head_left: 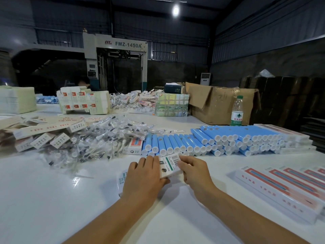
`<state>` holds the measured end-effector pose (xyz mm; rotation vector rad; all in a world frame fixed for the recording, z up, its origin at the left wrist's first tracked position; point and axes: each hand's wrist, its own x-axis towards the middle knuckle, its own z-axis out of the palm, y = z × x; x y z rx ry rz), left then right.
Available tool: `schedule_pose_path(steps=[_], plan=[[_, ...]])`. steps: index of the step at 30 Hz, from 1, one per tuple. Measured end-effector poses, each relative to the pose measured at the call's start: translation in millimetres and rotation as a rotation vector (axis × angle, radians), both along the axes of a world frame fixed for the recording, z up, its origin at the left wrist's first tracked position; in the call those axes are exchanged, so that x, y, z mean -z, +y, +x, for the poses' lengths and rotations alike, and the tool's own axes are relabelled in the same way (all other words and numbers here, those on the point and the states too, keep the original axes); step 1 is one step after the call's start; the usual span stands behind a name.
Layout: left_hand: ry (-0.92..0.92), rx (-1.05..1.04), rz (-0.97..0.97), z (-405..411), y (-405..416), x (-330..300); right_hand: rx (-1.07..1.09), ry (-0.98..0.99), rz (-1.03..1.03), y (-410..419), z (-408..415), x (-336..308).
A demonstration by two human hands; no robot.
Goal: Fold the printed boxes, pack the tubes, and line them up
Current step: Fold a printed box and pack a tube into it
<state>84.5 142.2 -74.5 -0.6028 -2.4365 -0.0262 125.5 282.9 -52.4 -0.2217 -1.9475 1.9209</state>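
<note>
Head view: near the table's front edge, your left hand (144,175) and right hand (193,171) both grip one printed box (169,165). It's light, thin card that dents easily, so hold its long edges. Blue tubes (211,140) lie stacked just beyond; the open cardboard carton (223,104) hides its contents.

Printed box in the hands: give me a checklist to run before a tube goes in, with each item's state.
1. Printed box gripped by both hands, left hand and right hand: ok.
2. Box squared up and open: cannot tell.
3. Blue tubes close behind the box: ok.
4. A hand free to take a tube: not ok.
5. Packed boxes lined up at right: ok.
</note>
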Motion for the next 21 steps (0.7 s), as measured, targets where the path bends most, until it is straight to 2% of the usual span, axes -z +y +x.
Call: schedule_pose_path(steps=[2,3,5,7,8,9,12,13,14,15,17,21], plan=[[-0.009,0.000,0.027,1,0,0,-0.033,-0.007,0.054,1,1,-1],[-0.011,0.000,0.043,1,-1,-1,-0.007,0.008,0.173,3,0,1],[-0.002,-0.001,0.084,0,-2,-2,0.138,0.069,0.498,7,-2,3],[-0.001,-0.014,0.138,-2,-5,-4,0.268,0.141,0.590,9,-4,3],[-0.006,-0.017,0.162,-2,-7,-5,0.275,0.118,0.493,9,-5,3],[-0.007,-0.015,0.174,-2,-8,-6,0.228,0.057,0.281,8,-7,2],[-0.018,0.029,0.141,2,-2,-6,-0.102,-0.103,-0.626,1,-9,-3],[-0.021,0.052,0.120,4,1,-5,-0.168,-0.122,-0.777,1,-9,-4],[-0.022,0.067,0.101,5,3,-4,-0.186,-0.112,-0.823,2,-10,-3],[-0.027,0.072,0.090,5,5,-4,-0.181,-0.077,-0.810,3,-12,-1],[-0.026,0.070,0.079,5,7,-5,-0.101,-0.001,-0.657,4,-16,2],[-0.029,0.079,0.065,10,8,-7,0.085,0.099,0.124,4,-8,9]])
